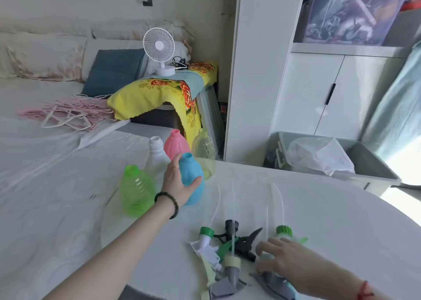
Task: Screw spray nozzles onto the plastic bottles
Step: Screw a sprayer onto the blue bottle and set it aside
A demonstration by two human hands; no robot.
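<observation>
Several capless plastic bottles stand at the far left of the white round table (319,208). My left hand (180,181) is wrapped around the blue bottle (193,181), which tilts slightly. Beside it are a green bottle (135,192), a white bottle (157,156), a pink bottle (176,146) and a clear yellowish bottle (204,151). A heap of spray nozzles (230,254) with long dip tubes lies near the table's front. My right hand (280,258) rests on a grey and teal nozzle (273,279) in that heap; its fingers curl over it.
A bed with pink hangers (68,113) lies to the left. A yellow flowered cloth (159,94) and a white fan (159,49) sit behind the bottles. A grey bin (364,163) stands beyond the table's far right edge, by a white cupboard (319,94).
</observation>
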